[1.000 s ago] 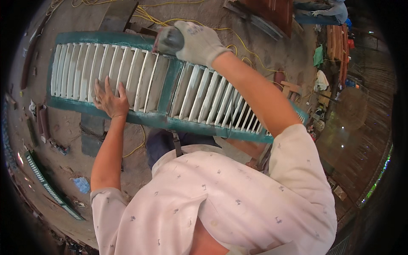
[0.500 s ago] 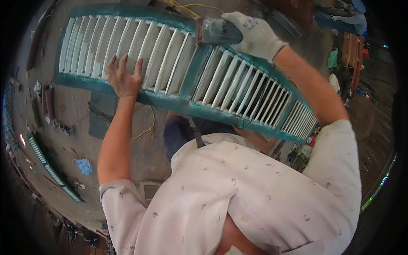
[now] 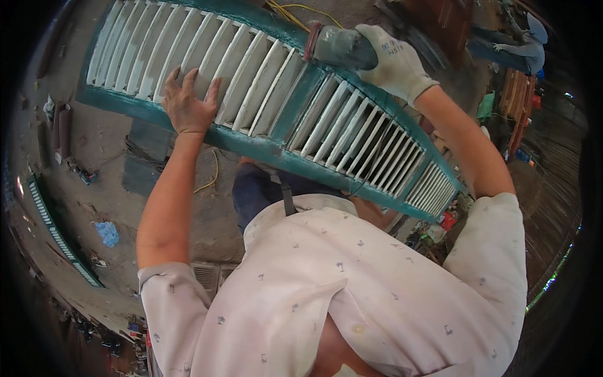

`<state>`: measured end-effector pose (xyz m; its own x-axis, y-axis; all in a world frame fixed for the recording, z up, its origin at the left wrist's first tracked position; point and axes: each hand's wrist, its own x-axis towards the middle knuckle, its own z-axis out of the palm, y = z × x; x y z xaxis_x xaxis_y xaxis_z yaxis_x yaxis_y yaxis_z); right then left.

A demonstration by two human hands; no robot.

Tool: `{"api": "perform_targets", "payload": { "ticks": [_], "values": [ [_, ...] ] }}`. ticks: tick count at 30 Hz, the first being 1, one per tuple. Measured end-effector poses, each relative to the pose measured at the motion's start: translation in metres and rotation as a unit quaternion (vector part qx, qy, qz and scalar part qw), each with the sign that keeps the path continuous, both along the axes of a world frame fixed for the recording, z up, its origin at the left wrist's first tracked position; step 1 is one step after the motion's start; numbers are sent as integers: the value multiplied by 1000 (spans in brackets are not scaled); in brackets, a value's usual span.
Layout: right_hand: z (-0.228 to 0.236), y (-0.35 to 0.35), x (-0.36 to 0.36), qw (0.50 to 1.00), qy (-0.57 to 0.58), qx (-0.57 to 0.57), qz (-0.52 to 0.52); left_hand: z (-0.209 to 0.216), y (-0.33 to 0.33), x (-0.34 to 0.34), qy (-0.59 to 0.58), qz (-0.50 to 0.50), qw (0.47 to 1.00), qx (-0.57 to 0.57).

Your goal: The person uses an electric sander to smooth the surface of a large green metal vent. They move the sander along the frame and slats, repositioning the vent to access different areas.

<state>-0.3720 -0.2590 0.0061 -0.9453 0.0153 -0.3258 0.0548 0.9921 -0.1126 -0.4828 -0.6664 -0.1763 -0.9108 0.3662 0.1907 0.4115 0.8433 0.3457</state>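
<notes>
Louvred shutter (image 3: 300, 103) is laid slantwise across the frame, from the upper left to right of centre; its support cannot be made out. The hands are held apart. The bare left hand (image 3: 190, 108) is set at the lower green rail (image 3: 245, 141), fingers spread over the pale slats, presumably so that the panel is steadied. The gloved right hand (image 3: 394, 63) is wrapped around a dark grey tool (image 3: 344, 48), whose reddish end is placed at the upper rail (image 3: 276, 26). Only this hand is gloved, probably because the tool is gripped there.
</notes>
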Motion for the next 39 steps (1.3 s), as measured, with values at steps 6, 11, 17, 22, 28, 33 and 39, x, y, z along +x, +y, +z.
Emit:
{"api": "perform_targets", "payload": {
  "ticks": [6,11,17,22,28,33,39],
  "values": [
    [9,-14,8,989,-63,7,-137,7,3,4,-20,5,1000,16],
    [-9,-49,-56,994,40,-30,-97,3,3,7,-6,-5,999,34],
    [-18,-107,-158,993,79,-48,-71,4,4,3,-25,0,998,61],
    [-10,-106,-163,994,69,-63,-61,3,-24,-20,32,14,998,55],
    [-2,-73,-89,989,51,-53,-131,-7,-47,-73,-3,121,993,-17],
    [-9,-103,-141,991,68,-53,-98,-3,-44,-71,-28,116,992,-30],
    [-15,-160,-236,994,91,-32,-46,3,-49,-74,-46,102,994,-3]
  ]
}}
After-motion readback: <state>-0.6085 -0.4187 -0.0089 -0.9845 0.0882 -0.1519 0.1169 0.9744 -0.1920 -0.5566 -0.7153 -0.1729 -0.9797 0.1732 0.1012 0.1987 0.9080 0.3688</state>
